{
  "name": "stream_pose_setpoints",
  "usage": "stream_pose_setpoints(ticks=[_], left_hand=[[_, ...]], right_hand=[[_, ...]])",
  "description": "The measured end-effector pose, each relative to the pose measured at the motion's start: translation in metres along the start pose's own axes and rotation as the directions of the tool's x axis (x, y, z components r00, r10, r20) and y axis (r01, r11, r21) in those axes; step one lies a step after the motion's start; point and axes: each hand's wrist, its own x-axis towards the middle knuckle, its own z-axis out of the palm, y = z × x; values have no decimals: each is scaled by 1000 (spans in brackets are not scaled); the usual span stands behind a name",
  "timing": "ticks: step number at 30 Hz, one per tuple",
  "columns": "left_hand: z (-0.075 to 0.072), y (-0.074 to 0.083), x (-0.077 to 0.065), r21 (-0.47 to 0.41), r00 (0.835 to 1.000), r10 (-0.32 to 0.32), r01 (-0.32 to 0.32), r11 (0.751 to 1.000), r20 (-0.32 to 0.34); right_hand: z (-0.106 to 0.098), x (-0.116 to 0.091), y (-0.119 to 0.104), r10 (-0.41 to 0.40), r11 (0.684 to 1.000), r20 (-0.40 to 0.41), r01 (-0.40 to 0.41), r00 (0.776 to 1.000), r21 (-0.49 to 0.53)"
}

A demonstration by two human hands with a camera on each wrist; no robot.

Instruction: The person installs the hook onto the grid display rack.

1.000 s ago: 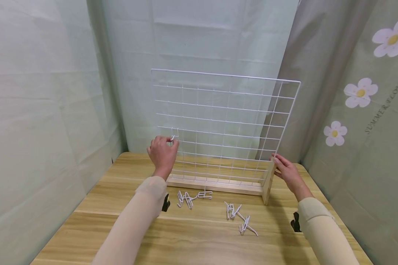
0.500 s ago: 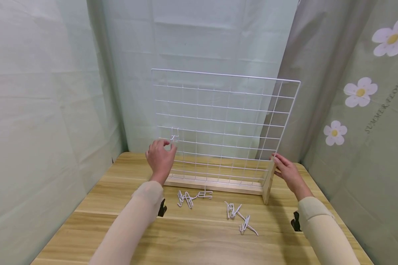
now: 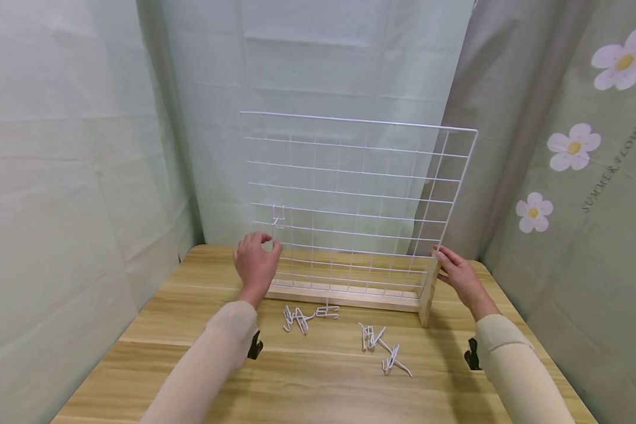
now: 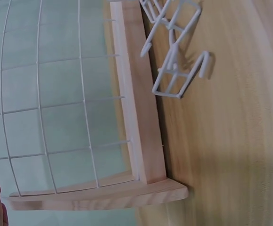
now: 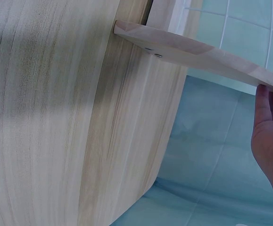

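A white wire grid rack [image 3: 360, 203] stands in a wooden base. Near its left side, a white wire hook [image 3: 278, 222] hangs on the grid. My left hand [image 3: 255, 264] is just below this hook, thumb and fingers apart, holding nothing; only a sliver of it shows in the left wrist view. My right hand [image 3: 462, 280] holds the top of the rack's right wooden side panel [image 3: 428, 294], with a fingertip reaching past its edge. In the right wrist view, fingers [image 5: 262, 106] touch the panel's outer face; part of the grip is hidden.
Several loose white wire hooks lie on the wooden table [image 3: 307, 383] before the base: one cluster [image 3: 299, 319] at left, another [image 3: 371, 337] to its right, and a single hook [image 3: 394, 360] nearer me. Pale curtains [image 3: 318, 59] enclose the table's back and sides.
My left hand has let go of the hanging hook and drawn slightly down, its fingers parting. The hook stays on the grid. My right hand remains at the side panel.
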Motion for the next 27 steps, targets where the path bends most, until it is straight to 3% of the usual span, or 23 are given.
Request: stream_pose_setpoints(ticks=[27], left_hand=[[2,-12,-29,-8,994,-8,9,1000,107]], right_hand=[[-1,0,0,3,1000,-1,-3,1000,-5]])
